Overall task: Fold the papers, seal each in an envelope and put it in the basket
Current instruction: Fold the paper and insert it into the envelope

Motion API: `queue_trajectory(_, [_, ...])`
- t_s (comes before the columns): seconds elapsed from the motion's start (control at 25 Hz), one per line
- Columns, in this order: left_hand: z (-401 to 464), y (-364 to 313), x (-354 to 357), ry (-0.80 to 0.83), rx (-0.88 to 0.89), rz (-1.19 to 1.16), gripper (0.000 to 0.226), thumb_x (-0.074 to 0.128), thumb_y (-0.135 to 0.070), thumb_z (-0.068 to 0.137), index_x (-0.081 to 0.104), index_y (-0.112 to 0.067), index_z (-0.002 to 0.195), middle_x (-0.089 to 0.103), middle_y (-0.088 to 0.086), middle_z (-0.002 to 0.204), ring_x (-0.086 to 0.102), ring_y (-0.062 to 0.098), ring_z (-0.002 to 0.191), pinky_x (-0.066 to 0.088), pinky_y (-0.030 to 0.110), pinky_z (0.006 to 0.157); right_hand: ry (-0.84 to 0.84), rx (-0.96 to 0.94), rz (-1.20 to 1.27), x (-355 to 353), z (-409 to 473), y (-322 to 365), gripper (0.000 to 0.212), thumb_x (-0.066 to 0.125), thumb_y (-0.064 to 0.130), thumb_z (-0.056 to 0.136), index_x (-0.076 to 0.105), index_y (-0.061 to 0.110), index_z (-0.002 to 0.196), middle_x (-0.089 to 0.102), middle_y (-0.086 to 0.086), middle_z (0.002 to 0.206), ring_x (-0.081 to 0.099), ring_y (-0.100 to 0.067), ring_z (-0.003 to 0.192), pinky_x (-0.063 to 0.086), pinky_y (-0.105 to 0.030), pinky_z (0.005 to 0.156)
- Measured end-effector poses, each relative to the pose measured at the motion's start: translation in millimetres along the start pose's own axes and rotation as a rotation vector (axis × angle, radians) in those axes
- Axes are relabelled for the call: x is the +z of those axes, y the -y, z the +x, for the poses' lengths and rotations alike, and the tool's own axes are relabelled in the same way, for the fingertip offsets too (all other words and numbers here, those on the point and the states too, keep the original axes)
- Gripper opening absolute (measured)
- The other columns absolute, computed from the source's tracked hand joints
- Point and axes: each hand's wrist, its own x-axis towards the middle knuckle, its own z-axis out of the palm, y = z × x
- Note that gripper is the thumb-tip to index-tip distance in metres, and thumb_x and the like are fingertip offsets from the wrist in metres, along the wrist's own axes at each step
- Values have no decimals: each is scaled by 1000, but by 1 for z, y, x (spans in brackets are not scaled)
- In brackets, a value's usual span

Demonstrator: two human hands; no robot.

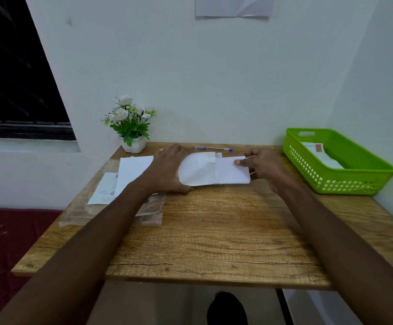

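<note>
Holding the white paper envelope (198, 171) by its left end, the left hand (167, 170) has its fingers curled around the edge, with the thumb down near the brown wooden table (214, 231). The envelope's flap end bulges up in a round shape. The right hand (264, 168) pinches the folded white paper (232, 171), thumb on top and fingers under it, and the left end of that paper sits at the mouth of the envelope. Both lie near the far middle of the table. A stack of flat white paper sheets (132, 171) rests on the left, partly on a clear plastic sleeve (92, 207). The bright green plastic basket (345, 181) stands at the far right corner with a white envelope inside (320, 153). A blue pen (213, 148) lies by the wall, near a small white pot of white flowers (129, 127)
</note>
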Motion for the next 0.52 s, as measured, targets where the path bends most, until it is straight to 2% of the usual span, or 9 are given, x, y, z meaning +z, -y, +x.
queue_trajectory(0.08, [-1, 2, -2, -42, -5, -15, 104, 83, -55, 66, 33, -31, 153, 43, 1, 144, 37, 20, 136, 29, 50, 113, -15, 20, 93, -12, 0, 1, 17, 81, 9, 81, 72, 6, 95, 76, -10, 82, 70, -20, 63, 55, -30, 53])
queue_trajectory(0.2, [-3, 2, -3, -61, -17, -32, 103, 86, -51, 67, 33, -31, 153, 43, 0, 142, 38, 19, 135, 30, 48, 112, 4, 40, 147, -23, 1, 1, 15, 80, 2, 77, 74, 4, 91, 74, -6, 70, 66, -16, 55, 53, -23, 49])
queue_trajectory(0.52, [-2, -8, 1, -11, 6, -40, 103, 83, -57, 67, 31, -33, 153, 38, -3, 148, 34, 17, 139, 25, 52, 116, 79, 31, 149, -12, -1, -3, 15, 87, 6, 72, 78, 7, 84, 76, -13, 79, 68, -18, 59, 55, -27, 54])
